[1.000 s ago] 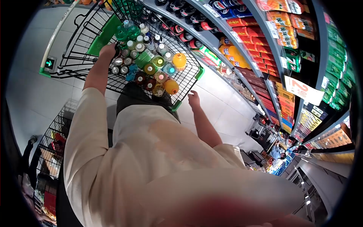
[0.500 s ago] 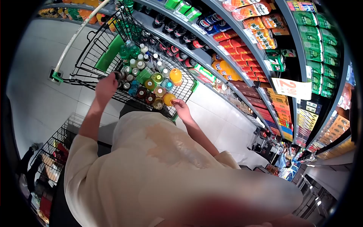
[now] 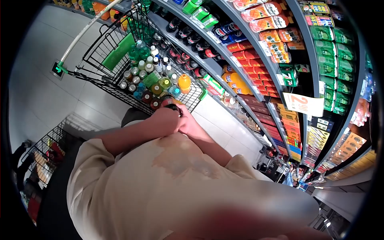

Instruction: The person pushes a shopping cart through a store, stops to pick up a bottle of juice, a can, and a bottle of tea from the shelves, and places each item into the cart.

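Observation:
My left hand reaches across my front and meets my right hand just above the near edge of the shopping cart. Between them is a dark bottle, partly hidden by the hands. My left fingers are closed on it, and my right fingers curl against its other side. Bottles and cans stand upright close together in the cart, among them an orange juice bottle, a yellow-green bottle and a green bottle. Several silver-topped cans form a group on the left.
Shelves of drinks run along the right, with cola bottles, red cartons and green bottles. A price sign juts out from them. Another wire cart stands at lower left on the tiled floor.
My left hand has moved right, from the cart's left side to my right hand, with the dark item it held. My right hand has shifted slightly left and no longer visibly touches the orange-topped bottle.

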`<control>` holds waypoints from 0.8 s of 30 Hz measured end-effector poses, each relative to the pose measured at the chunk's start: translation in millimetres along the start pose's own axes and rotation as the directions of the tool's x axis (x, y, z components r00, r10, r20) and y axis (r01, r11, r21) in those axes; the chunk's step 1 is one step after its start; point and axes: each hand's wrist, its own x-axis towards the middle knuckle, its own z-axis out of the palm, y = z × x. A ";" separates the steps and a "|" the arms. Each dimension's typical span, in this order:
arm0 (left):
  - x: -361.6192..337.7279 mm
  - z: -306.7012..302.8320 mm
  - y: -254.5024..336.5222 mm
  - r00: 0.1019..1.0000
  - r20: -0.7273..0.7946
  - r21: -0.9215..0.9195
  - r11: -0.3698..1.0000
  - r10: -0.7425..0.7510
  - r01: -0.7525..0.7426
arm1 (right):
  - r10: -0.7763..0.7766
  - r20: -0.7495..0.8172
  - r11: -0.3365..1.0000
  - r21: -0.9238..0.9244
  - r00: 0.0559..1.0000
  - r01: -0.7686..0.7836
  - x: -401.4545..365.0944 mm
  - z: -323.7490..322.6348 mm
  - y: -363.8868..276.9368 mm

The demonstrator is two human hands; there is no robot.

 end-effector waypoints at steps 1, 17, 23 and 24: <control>8.8 7.1 -4.3 0.994 -0.005 -0.072 0.991 0.109 -0.109 | -0.009 -0.053 0.999 0.050 0.999 0.012 -12.8 15.4 -6.3; -3.1 177.4 -174.5 0.760 0.234 0.165 0.795 -0.606 0.583 | -0.376 -0.289 0.786 0.404 0.880 0.468 -117.4 -68.4 -96.0; 6.2 202.9 -173.4 0.672 0.046 0.117 0.672 -0.739 0.731 | -0.402 -0.407 0.716 0.419 0.820 0.559 -117.5 -117.8 -140.4; 6.9 204.6 -173.1 0.663 0.008 0.094 0.661 -0.748 0.745 | -0.401 -0.415 0.709 0.424 0.817 0.563 -114.9 -127.1 -148.2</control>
